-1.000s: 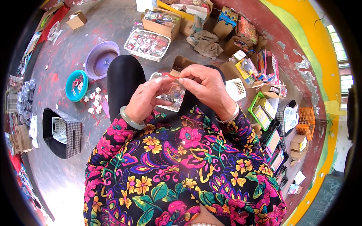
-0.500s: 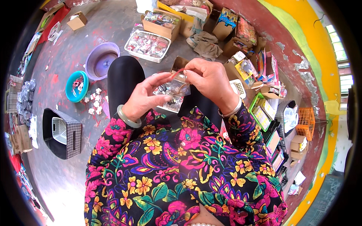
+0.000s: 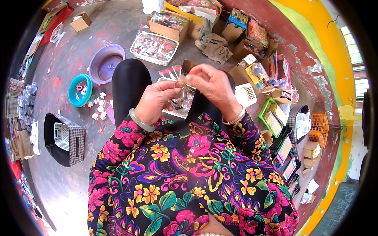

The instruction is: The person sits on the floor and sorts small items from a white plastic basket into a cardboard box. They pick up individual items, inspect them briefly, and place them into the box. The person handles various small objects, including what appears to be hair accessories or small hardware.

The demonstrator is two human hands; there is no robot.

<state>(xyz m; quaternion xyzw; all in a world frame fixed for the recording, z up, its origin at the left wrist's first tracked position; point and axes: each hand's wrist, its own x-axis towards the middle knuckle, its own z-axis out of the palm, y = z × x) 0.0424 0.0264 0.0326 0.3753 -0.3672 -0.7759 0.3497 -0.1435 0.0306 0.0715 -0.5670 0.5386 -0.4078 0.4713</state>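
My left hand is closed, thumb and forefinger pinching a thin brownish loop that looks like a hair tie. A shiny, see-through piece hangs beneath it; its kind is hard to make out. Just to the right, my right hand is curled with its fingertips close to the loop. Motion smears those fingers, so any hold is unclear. Below both hands, between my knees, sits a white basket of small dark and clear-wrapped pieces. Beyond the loop lies a red and white packet.
A white basket of wrapped packets stands ahead, by an open carton. To the left are a purple basin, a turquoise bowl and a grey checked bin. Cartons and a green tray line the right wall.
The red strip stretched between my hands no longer shows. My left hand now pinches the brown loop, and my right hand has shifted, its fingers blurred. The packet beyond has come into view.
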